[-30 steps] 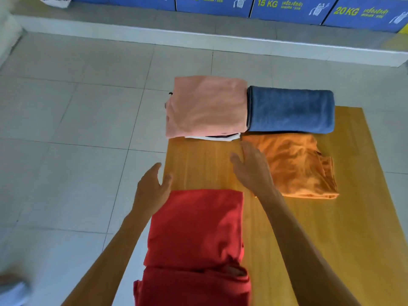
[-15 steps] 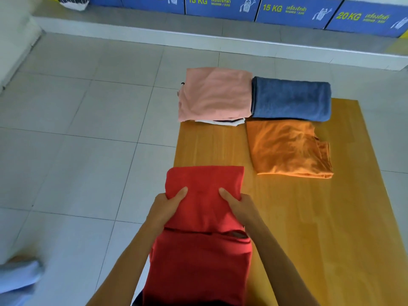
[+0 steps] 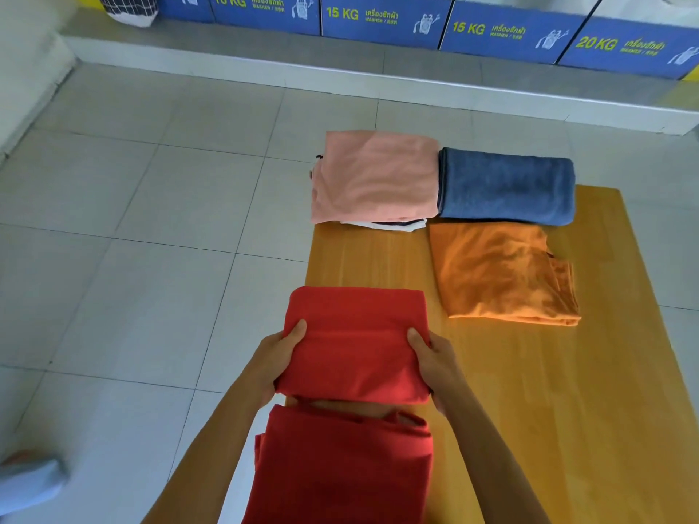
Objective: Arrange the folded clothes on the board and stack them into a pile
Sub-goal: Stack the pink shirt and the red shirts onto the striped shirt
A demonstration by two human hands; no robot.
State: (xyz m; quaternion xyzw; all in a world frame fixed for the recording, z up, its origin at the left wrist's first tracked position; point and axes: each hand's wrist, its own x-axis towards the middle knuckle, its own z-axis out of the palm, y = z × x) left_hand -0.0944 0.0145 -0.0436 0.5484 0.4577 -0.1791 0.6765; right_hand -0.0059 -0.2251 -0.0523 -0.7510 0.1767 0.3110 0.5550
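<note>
A folded red cloth (image 3: 355, 334) is held just above the near left part of the wooden board (image 3: 548, 391). My left hand (image 3: 274, 361) grips its left edge and my right hand (image 3: 435, 363) grips its right edge, thumbs on top. A second red folded cloth (image 3: 344, 467) lies below it, nearer to me. At the board's far end a pink folded cloth (image 3: 374, 175) tops a small pile with white fabric showing underneath. A blue folded towel (image 3: 507, 185) sits beside it on the right. An orange folded cloth (image 3: 499, 270) lies in front of the towel.
The board lies on a grey tiled floor (image 3: 151, 221). Blue washer panels (image 3: 378, 17) marked with kilograms run along a raised ledge at the back. A checked basket (image 3: 128, 7) stands at the top left. A pale shoe (image 3: 26, 482) shows at the bottom left.
A second ago both hands were open above the red cloth. They came down, gripped its two sides, and the cloth is now lifted off the red one below.
</note>
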